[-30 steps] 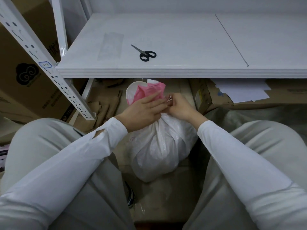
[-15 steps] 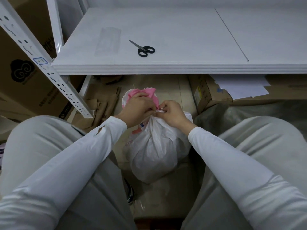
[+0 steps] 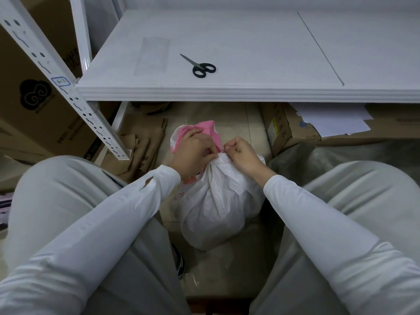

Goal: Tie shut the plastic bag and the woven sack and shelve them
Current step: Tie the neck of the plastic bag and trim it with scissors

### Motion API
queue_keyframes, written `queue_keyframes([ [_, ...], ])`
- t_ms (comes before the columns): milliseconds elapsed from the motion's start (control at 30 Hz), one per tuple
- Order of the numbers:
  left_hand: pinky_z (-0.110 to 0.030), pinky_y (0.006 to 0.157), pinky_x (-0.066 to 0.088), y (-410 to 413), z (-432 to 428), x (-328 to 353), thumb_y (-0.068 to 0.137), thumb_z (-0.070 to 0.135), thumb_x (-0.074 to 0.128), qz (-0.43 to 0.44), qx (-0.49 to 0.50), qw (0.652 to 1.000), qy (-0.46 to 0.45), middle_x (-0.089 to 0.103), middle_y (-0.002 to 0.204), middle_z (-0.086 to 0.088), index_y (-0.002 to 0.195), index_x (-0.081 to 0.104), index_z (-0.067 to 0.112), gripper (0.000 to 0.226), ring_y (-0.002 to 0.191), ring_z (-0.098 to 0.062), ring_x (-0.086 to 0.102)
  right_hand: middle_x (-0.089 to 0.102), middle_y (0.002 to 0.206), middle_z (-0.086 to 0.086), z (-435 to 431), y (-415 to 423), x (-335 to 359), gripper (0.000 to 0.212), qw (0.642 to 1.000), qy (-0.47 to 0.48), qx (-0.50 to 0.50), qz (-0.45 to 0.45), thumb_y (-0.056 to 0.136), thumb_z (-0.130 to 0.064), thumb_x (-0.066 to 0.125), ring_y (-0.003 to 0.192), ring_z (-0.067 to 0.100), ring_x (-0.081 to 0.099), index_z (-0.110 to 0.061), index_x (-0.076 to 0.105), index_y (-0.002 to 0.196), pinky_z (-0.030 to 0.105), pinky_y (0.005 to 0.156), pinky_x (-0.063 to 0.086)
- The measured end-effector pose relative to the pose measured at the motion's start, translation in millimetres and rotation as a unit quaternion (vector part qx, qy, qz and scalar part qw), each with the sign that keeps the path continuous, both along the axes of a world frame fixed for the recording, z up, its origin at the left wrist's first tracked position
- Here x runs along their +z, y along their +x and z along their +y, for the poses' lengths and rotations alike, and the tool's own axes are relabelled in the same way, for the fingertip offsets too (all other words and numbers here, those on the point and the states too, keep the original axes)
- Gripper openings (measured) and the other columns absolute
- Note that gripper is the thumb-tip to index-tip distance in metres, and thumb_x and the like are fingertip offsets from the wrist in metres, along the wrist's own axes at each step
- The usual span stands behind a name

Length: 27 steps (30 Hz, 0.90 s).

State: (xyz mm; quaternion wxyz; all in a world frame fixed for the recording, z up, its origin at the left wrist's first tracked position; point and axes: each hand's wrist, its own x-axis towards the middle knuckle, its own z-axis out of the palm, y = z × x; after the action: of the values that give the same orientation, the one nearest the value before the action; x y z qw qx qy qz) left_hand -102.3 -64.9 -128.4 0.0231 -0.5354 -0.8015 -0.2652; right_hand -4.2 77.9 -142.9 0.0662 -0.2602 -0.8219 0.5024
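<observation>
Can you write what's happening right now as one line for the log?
step: tying woven sack shut | left hand: grips its neck | right hand: pinches at neck | sack: on floor | scissors: on shelf

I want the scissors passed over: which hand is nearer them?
Left. The left hand grips the woven sack almost straight in front of the scissors; the right hand pinches its neck farther right.

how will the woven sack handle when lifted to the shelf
Probably floppy: the woven sack bulges below the neck that the left hand and right hand pinch. Its creased, rounded body may sag, or slump on the shelf.
</observation>
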Motion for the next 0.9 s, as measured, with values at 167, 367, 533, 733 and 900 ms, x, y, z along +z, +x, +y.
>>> queue_keyframes([
  [167, -0.021, 0.111, 0.015, 4, 4, -5, 0.079, 0.022, 0.073, -0.064, 0.036, 0.997, 0.008, 0.059, 0.076, 0.022, 0.069, 0.067, 0.023, 0.012, 0.079, 0.003, 0.051, 0.061, 0.071, -0.003, 0, -1, 2, 0.028, 0.999, -0.039, -0.034, -0.007, 0.092, -0.012, 0.061, 0.068, 0.007, 0.055, -0.019, 0.058, 0.065, 0.025, 0.069, 0.046],
  [367, -0.031, 0.116, 0.017, 7, 5, -6, 0.079, 0.025, 0.073, -0.102, 0.053, 0.993, -0.001, 0.06, 0.069, 0.023, 0.069, 0.067, 0.026, 0.012, 0.073, 0.006, 0.053, 0.074, 0.08, 0.0, 7, 2, 5, 0.011, 0.994, -0.106, -0.04, 0.0, 0.075, -0.009, 0.08, 0.083, 0.016, 0.069, -0.019, 0.077, 0.076, 0.035, 0.087, 0.057],
  [533, -0.038, 0.118, 0.017, 9, 5, -4, 0.078, 0.023, 0.074, -0.137, 0.069, 0.988, -0.009, 0.058, 0.066, 0.025, 0.066, 0.061, 0.035, 0.021, 0.074, 0.007, 0.054, 0.076, 0.086, 0.002, 7, 4, 5, 0.012, 0.995, -0.083, -0.06, 0.001, 0.074, -0.008, 0.08, 0.085, 0.015, 0.071, -0.013, 0.078, 0.084, 0.037, 0.089, 0.057],
  [733, -0.035, 0.118, 0.014, 15, 7, 0, 0.078, 0.023, 0.075, -0.147, 0.094, 0.985, -0.004, 0.06, 0.067, 0.024, 0.063, 0.064, 0.034, 0.021, 0.076, 0.006, 0.056, 0.075, 0.086, 0.002, 3, 6, 8, 0.018, 0.985, -0.131, -0.109, 0.026, 0.068, -0.005, 0.084, 0.086, 0.016, 0.071, -0.016, 0.078, 0.082, 0.034, 0.089, 0.057],
  [900, -0.036, 0.117, 0.011, 15, 8, -2, 0.081, 0.026, 0.071, -0.169, 0.114, 0.979, -0.011, 0.062, 0.068, 0.023, 0.061, 0.062, 0.033, 0.023, 0.077, 0.006, 0.056, 0.076, 0.084, 0.005, 4, 8, 8, 0.02, 0.973, -0.19, -0.121, 0.046, 0.064, -0.004, 0.086, 0.086, 0.021, 0.072, -0.018, 0.078, 0.077, 0.036, 0.087, 0.058],
])
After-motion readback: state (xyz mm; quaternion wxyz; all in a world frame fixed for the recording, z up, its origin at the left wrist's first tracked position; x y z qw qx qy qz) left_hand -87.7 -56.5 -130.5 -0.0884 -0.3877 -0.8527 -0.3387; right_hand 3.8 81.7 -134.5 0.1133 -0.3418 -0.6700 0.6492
